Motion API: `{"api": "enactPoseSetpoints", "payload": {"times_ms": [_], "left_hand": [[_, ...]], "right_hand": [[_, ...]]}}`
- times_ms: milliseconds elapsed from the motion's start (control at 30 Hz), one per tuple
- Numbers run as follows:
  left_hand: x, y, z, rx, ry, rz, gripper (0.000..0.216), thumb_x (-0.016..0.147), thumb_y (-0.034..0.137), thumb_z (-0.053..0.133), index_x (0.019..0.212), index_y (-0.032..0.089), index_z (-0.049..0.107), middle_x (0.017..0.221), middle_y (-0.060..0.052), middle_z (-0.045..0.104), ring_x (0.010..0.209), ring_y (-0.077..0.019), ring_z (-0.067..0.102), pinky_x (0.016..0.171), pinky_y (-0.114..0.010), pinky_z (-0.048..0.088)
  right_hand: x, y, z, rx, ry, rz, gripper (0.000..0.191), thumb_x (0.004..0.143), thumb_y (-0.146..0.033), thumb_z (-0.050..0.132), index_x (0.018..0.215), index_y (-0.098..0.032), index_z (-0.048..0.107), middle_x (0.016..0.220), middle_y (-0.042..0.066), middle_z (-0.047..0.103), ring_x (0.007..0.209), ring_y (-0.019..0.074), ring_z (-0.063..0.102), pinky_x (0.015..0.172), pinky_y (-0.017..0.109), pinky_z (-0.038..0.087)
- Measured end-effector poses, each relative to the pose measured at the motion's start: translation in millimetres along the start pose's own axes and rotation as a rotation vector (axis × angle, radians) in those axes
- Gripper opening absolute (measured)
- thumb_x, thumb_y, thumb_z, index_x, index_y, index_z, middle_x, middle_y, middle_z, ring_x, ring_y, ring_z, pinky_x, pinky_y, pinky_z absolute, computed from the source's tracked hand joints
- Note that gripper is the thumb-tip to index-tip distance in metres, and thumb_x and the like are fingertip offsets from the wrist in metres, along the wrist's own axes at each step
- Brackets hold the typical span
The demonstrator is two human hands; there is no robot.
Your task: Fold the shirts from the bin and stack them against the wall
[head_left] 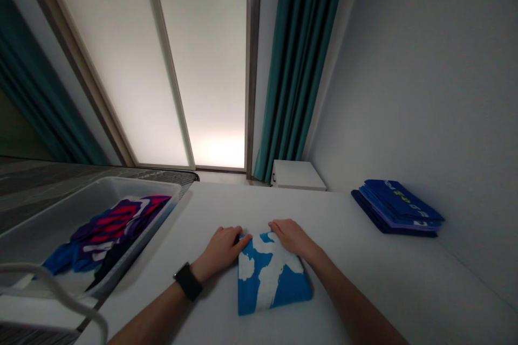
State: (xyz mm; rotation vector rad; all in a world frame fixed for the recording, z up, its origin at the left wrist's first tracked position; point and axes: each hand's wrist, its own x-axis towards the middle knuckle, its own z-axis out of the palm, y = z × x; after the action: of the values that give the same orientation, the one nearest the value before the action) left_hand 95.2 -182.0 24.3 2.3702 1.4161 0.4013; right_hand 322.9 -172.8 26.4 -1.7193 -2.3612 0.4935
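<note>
A folded blue-and-white garment (263,275) lies flat on the white table in front of me, shaped into a compact block. My left hand (224,248) grips its far left corner, the thumb on top of the cloth and the fingers curled at the edge. At the far right corner, my right hand (289,234) has its fingers bent over the edge of the same garment. The undersides of both grips are hidden. A dark watch sits on my left wrist.
To the right, against the wall, rests a stack of folded blue clothes (399,210). A translucent plastic bin (117,186) on the left holds rumpled purple, red and blue clothes (117,226). A pale cable (60,291) curves at lower left. Beyond the white table (226,199) stands a small white cabinet (297,173).
</note>
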Motion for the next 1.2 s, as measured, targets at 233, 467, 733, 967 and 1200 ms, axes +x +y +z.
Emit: {"api": "enactPoseSetpoints", "payload": {"times_ms": [233,467,733,967,1200], "left_hand": [[5,-2,4,-0.044,0.021,-0.058,0.033,0.098,0.039,0.030,0.076,0.023,0.049,0.067,-0.001,0.059,0.066,-0.0201,0.059,0.068,-0.031,0.037],[7,-6,9,-0.143,0.118,-0.007,0.033,0.097,0.042,0.032,0.076,0.022,0.048,0.083,-0.003,0.058,0.076,-0.0185,0.055,0.070,-0.030,0.041],[7,-6,6,-0.326,0.114,-0.028,0.030,0.096,0.043,0.035,0.085,0.020,0.052,0.076,-0.002,0.062,0.071,-0.0189,0.058,0.066,-0.028,0.040],[10,-7,7,-0.262,0.115,0.034,0.034,0.096,0.039,0.033,0.078,0.019,0.055,0.080,-0.005,0.063,0.077,-0.0199,0.057,0.069,-0.029,0.041],[10,-8,11,-0.144,0.132,0.047,0.034,0.095,0.036,0.034,0.071,0.020,0.052,0.074,-0.003,0.060,0.070,-0.0181,0.056,0.064,-0.028,0.038]], "right_hand": [[3,0,1,-0.005,0.020,0.014,0.047,0.102,-0.038,0.026,0.088,-0.020,0.067,0.094,0.006,0.071,0.087,0.0188,0.063,0.076,0.027,0.038],[3,2,7,-0.004,0.067,0.025,0.043,0.103,-0.036,0.028,0.089,-0.017,0.064,0.098,0.008,0.068,0.091,0.0186,0.061,0.079,0.028,0.037],[1,-3,4,0.004,0.104,0.056,0.033,0.102,-0.033,0.031,0.090,-0.020,0.059,0.094,0.005,0.069,0.084,0.0166,0.061,0.071,0.026,0.035],[-3,-6,2,-0.088,0.202,0.101,0.029,0.100,-0.028,0.033,0.093,-0.020,0.060,0.098,0.006,0.067,0.088,0.0180,0.060,0.073,0.028,0.037],[-42,-43,5,-0.211,0.345,0.005,0.032,0.096,-0.028,0.042,0.120,-0.017,0.060,0.121,0.012,0.061,0.114,0.0263,0.052,0.098,0.042,0.038]]}}
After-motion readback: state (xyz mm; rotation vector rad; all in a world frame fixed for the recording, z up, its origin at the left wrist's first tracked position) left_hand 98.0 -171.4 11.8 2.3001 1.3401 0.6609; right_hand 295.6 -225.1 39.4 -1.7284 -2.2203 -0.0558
